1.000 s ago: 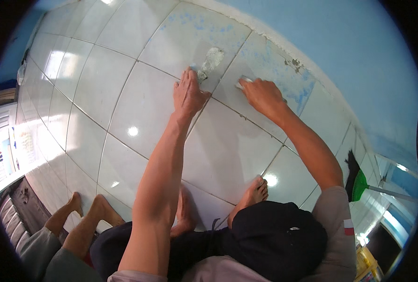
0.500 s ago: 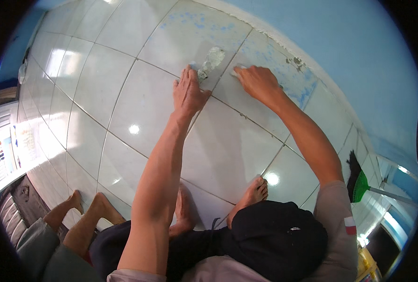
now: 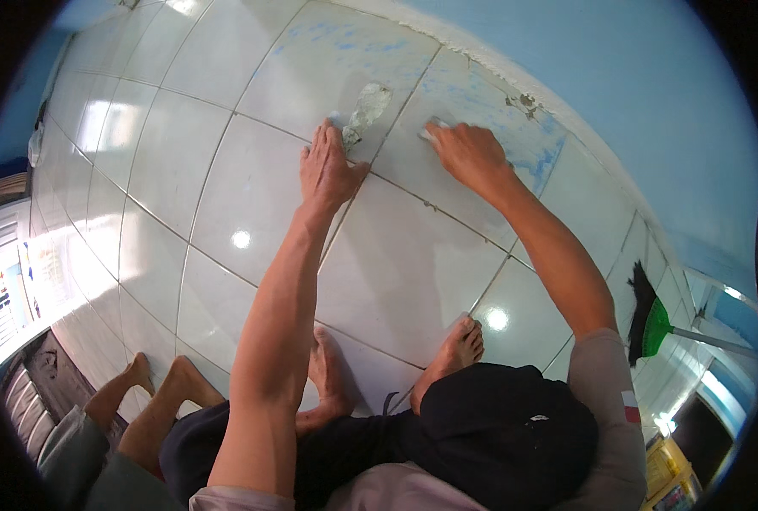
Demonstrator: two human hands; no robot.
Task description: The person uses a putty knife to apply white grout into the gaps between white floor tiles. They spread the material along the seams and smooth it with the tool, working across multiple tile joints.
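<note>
My left hand (image 3: 331,170) lies on the white tiled floor (image 3: 413,247), fingers stretched forward and thumb out to the right. Just past its fingertips shows a small pale bluish-white bit, too small to name. Beside those fingers a rough whitish patch (image 3: 368,109) crosses the tile. My right hand (image 3: 471,152) is closed, its fingers pinching a small whitish flat piece (image 3: 430,128) against the tile; most of the piece is hidden. Blue paint smears (image 3: 545,162) mark the tiles around and beyond this hand.
A blue wall (image 3: 617,102) with a rough whitish base edges the floor ahead and right. At the right lies a broom with a green head (image 3: 654,328) and black bristles. Another person's bare legs (image 3: 170,400) are at lower left, near a dark cushion (image 3: 42,375). My bare feet (image 3: 464,341) rest on the tiles.
The view has shifted slightly, so the tiles sit a little further left. My right hand has slid slightly rightward over its tile; my left hand keeps nearly the same spot.
</note>
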